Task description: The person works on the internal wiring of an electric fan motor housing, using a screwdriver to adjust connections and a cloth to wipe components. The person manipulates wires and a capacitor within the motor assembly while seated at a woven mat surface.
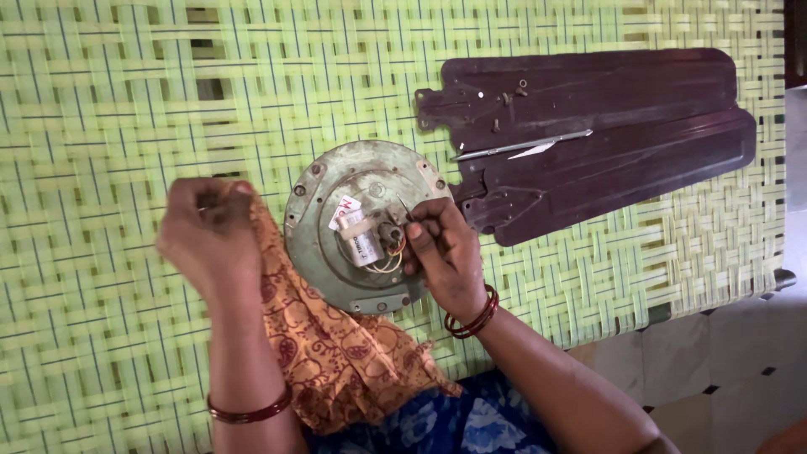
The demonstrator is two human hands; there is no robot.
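Fan motor housing (pixel 357 227) lay flat on the woven cot (pixel 101 101), left of the dark blades (pixel 605 134). Right hand (pixel 441 252) pinched wiring at its centre; left hand (pixel 208 235), clenched on orange cloth (pixel 328 345), hovered left.

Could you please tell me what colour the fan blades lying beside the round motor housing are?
The fan blades are dark brown, seen best in the head view.

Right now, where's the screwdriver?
Head view, upper right: the screwdriver lies on the dark fan blades, apart from the right hand, which works at the round motor housing on the woven green cot.
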